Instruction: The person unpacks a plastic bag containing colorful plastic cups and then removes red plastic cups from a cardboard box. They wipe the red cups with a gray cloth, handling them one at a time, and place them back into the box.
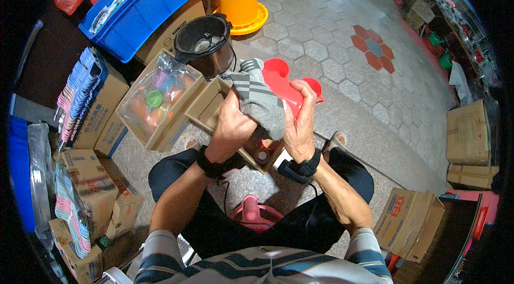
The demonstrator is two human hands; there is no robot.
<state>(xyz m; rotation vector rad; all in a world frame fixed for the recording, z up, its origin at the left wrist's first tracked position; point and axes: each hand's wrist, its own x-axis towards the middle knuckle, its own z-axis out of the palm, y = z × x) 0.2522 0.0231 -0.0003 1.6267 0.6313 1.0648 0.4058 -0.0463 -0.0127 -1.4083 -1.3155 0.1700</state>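
My left hand (231, 130) is closed around a grey striped cloth (256, 94), bunched against a red plastic piece (282, 85) with round cup-like ends. My right hand (301, 126) grips the red piece from its right side, thumb along the near edge and fingers behind it. Part of the red piece is hidden by the cloth and fingers. Below both hands, between my knees, stands an open narrow cardboard box (208, 106); a small red item (269, 145) shows inside its near end.
To the left sits a carton (179, 118) of colourful plastic-wrapped items. Beyond it are a black pot (202, 51), a yellow feeder-like container (239, 5) and a blue bin (152, 13). Stacked cartons (88, 190) line the left; another carton (404, 222) lies at right. A pink stool (251, 214) is beneath me.
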